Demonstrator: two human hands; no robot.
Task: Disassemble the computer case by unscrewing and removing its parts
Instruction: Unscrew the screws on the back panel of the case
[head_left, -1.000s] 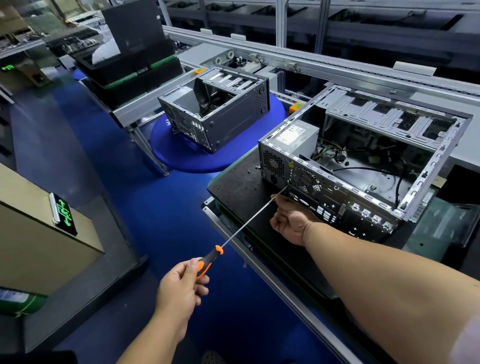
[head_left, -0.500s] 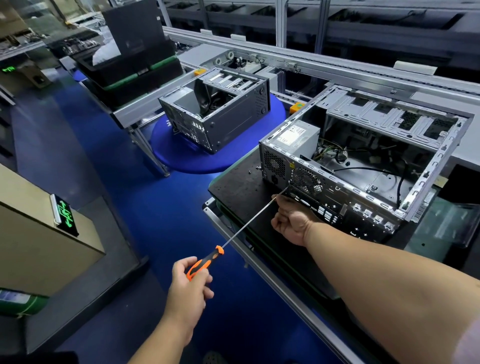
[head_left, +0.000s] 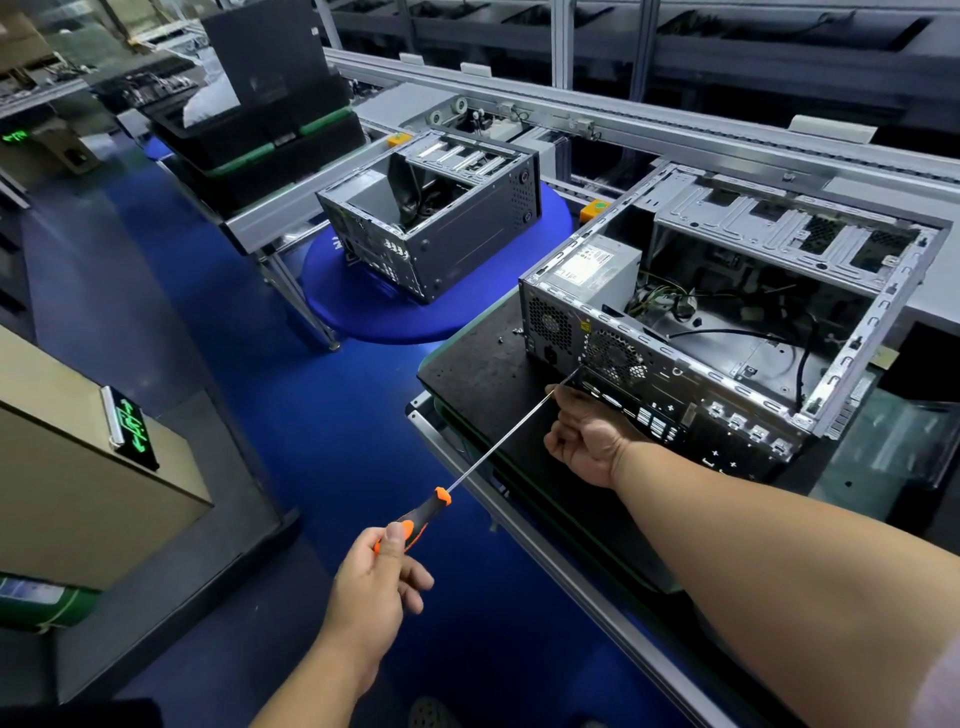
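An open grey computer case (head_left: 857, 338) lies on a black mat (head_left: 483, 369), its rear panel facing me. Inside are a power supply (head_left: 597, 270) and loose cables. My left hand (head_left: 376, 582) grips the orange and black handle of a long screwdriver (head_left: 498, 447). The thin shaft runs up and right, and its tip meets the rear panel below the fan grille (head_left: 613, 358). My right hand (head_left: 587, 436) is curled at the shaft near the tip, against the rear panel; its fingertips are hidden.
A second stripped case (head_left: 431, 234) stands on a round blue pad (head_left: 363, 306) behind. A conveyor rail (head_left: 675, 124) runs across the back. Stacked black trays (head_left: 260, 130) sit at the far left. A beige cabinet (head_left: 78, 467) stands left on the blue floor. Small screws (head_left: 506, 335) lie on the mat.
My left hand has shifted its grip on the screwdriver handle, fingers turning around it. The screwdriver tip and my right hand have stayed at the same spot on the rear panel.
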